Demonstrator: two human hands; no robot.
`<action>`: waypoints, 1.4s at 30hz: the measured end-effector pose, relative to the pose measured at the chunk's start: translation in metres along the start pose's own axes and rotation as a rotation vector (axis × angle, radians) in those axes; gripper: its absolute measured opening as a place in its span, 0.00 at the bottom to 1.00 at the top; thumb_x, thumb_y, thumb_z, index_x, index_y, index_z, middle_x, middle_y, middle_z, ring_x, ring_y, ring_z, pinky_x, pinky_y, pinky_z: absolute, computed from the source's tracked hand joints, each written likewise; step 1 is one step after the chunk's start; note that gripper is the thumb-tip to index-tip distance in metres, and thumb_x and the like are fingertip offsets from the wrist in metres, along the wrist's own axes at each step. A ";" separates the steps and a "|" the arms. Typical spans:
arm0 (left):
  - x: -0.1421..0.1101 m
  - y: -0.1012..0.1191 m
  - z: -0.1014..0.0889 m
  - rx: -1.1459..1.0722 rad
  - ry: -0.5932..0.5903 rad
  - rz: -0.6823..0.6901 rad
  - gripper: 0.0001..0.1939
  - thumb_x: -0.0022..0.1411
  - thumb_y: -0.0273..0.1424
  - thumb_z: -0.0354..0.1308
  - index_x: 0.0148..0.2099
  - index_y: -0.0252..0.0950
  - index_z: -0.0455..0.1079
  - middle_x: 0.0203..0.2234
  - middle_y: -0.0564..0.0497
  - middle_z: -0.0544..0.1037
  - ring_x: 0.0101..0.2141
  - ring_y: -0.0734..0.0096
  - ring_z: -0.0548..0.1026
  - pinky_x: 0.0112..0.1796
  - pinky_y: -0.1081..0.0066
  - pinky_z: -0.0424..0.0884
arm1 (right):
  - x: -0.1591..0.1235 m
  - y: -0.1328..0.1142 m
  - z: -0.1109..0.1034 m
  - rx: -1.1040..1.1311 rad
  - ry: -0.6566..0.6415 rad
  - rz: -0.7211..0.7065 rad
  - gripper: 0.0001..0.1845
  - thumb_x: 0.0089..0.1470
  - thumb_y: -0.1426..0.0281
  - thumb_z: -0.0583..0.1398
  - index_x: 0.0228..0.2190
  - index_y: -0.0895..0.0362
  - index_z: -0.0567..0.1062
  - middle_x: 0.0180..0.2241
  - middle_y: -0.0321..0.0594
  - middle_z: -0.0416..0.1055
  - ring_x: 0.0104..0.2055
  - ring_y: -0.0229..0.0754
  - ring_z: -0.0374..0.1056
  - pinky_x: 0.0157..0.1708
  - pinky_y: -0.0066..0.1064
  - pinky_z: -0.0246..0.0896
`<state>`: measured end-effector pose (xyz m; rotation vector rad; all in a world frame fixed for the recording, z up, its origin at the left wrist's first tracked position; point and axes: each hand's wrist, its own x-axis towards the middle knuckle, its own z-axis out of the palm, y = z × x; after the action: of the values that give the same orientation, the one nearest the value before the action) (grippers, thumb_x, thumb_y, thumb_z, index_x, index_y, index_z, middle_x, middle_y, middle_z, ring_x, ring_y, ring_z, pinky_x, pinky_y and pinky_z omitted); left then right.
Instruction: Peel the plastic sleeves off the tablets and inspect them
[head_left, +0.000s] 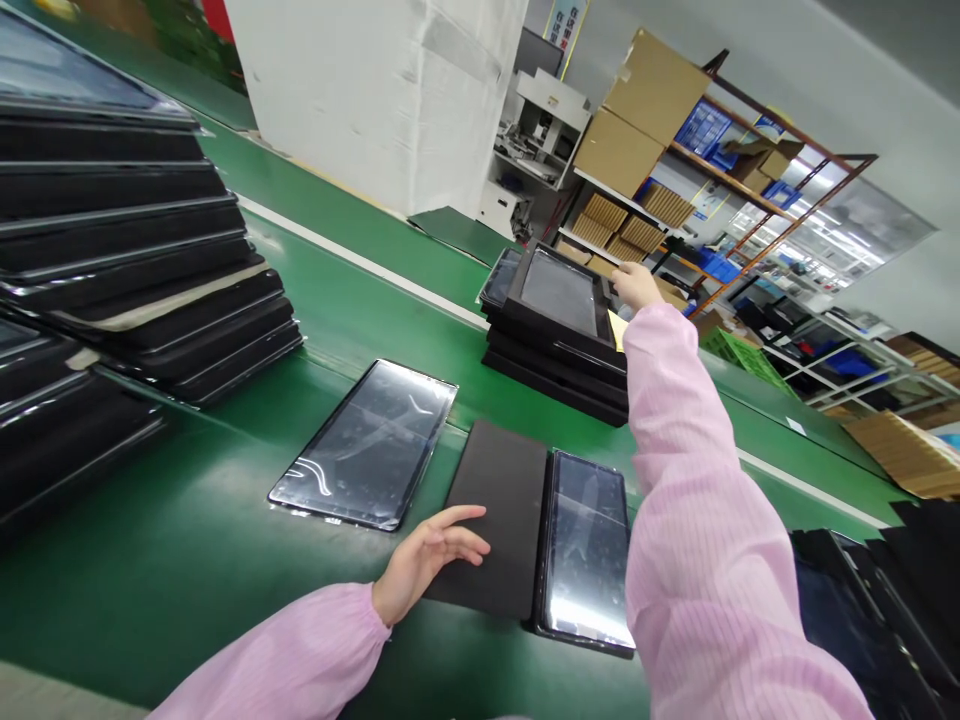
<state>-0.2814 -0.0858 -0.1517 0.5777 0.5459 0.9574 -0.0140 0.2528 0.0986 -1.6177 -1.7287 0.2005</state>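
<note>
My left hand [431, 560], fingers apart, is at the left edge of the dark grey flap [504, 515] of an opened folio case. The case's right half carries a glossy tablet [587, 545] with a dark screen. To the left lies another tablet [367, 440] in clear film, its edges sticking out. My right hand [636, 287] reaches to the right side of a stack of black cases [562, 365], topped by a dark-screened panel [562, 290]. Its fingers are curled at the stack's upper edge; what they grip is hidden. A yellow slip [618, 330] shows below that hand.
Tall piles of black cases [142, 240] stand on the green table [225, 580] at left. More dark cases [862, 610] lie at lower right. Behind the table are a white pillar [360, 110] and a shelf rack [750, 185] with cardboard boxes [652, 90].
</note>
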 end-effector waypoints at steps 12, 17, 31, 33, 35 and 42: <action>-0.002 -0.001 0.002 0.098 -0.086 0.037 0.21 0.53 0.36 0.59 0.47 0.34 0.78 0.32 0.46 0.86 0.34 0.59 0.80 0.43 0.60 0.69 | -0.113 0.053 -0.050 -0.337 -0.199 -0.016 0.37 0.39 0.70 0.72 0.54 0.55 0.77 0.56 0.47 0.75 0.59 0.60 0.71 0.63 0.51 0.60; 0.000 -0.002 -0.001 0.152 -0.131 0.053 0.21 0.55 0.36 0.58 0.49 0.33 0.77 0.33 0.44 0.85 0.34 0.57 0.79 0.43 0.58 0.69 | -0.128 0.063 -0.049 -0.354 -0.138 -0.087 0.19 0.54 0.70 0.61 0.47 0.54 0.81 0.50 0.47 0.80 0.57 0.58 0.73 0.62 0.51 0.62; 0.001 0.008 -0.002 0.724 0.109 0.259 0.21 0.53 0.39 0.56 0.47 0.37 0.78 0.44 0.41 0.84 0.47 0.47 0.78 0.50 0.53 0.70 | -0.164 0.055 -0.066 -0.254 0.110 -0.105 0.31 0.59 0.64 0.57 0.62 0.61 0.66 0.64 0.54 0.64 0.67 0.53 0.60 0.68 0.48 0.50; 0.002 0.012 -0.004 1.016 0.219 0.352 0.21 0.56 0.38 0.54 0.50 0.39 0.77 0.52 0.42 0.80 0.55 0.47 0.74 0.58 0.51 0.66 | -0.206 0.054 -0.072 -0.186 0.143 -0.078 0.29 0.59 0.61 0.57 0.59 0.58 0.69 0.62 0.51 0.67 0.63 0.52 0.64 0.66 0.48 0.54; 0.005 0.012 -0.007 1.258 0.298 0.385 0.24 0.59 0.37 0.52 0.55 0.38 0.73 0.58 0.42 0.75 0.60 0.48 0.69 0.63 0.49 0.60 | -0.258 0.059 -0.075 -0.119 0.084 0.160 0.27 0.55 0.59 0.61 0.54 0.56 0.74 0.57 0.51 0.72 0.59 0.54 0.67 0.64 0.49 0.57; 0.015 -0.005 -0.012 1.621 0.289 0.256 0.31 0.64 0.39 0.49 0.66 0.32 0.60 0.64 0.36 0.67 0.64 0.49 0.64 0.64 0.49 0.59 | -0.416 0.097 -0.052 -0.024 -0.037 0.788 0.19 0.44 0.58 0.65 0.34 0.59 0.81 0.42 0.58 0.78 0.47 0.62 0.74 0.55 0.55 0.65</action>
<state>-0.2794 -0.0728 -0.1657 1.9916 1.5336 0.6597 0.0626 -0.1272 -0.0892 -2.2485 -1.0332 0.5825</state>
